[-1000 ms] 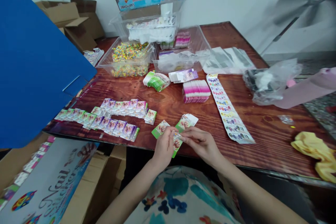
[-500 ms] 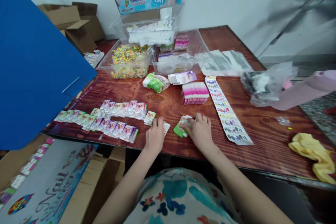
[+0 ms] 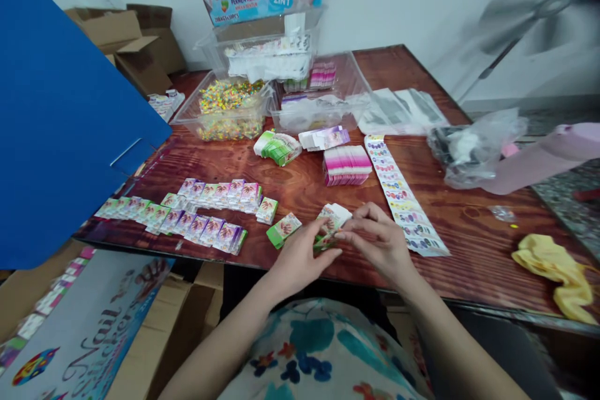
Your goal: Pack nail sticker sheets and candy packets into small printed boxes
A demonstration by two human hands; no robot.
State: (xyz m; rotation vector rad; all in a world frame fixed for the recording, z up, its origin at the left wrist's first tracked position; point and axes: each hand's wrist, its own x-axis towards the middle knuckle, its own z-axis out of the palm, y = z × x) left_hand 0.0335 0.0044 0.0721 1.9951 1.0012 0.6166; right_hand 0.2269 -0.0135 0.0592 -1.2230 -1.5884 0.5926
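Observation:
My right hand (image 3: 382,244) has its thumb and fingers pinched on the edge of a small green packet (image 3: 322,241), which is partly hidden by my hands. My left hand (image 3: 300,265) is beside it, thumb and fingers apart around the packet's near side. Just behind my fingers lies a small pile of green-and-white packets (image 3: 338,214). A single green packet (image 3: 284,229) lies flat left of my left hand. Further left, rows of filled small packets (image 3: 206,228) in green and purple overlap on the table.
Behind are a pink-and-white stack of packets (image 3: 347,166), a green bundle (image 3: 277,147) and clear tubs, one holding colourful candies (image 3: 229,97). A sticker strip (image 3: 398,190) and a yellow cloth (image 3: 553,269) lie to the right. A blue panel (image 3: 70,119) stands at left.
A green packet that my hands held together now lies on the table at left. My right hand went to the pile and came back nearer; my left hand moved right to meet it.

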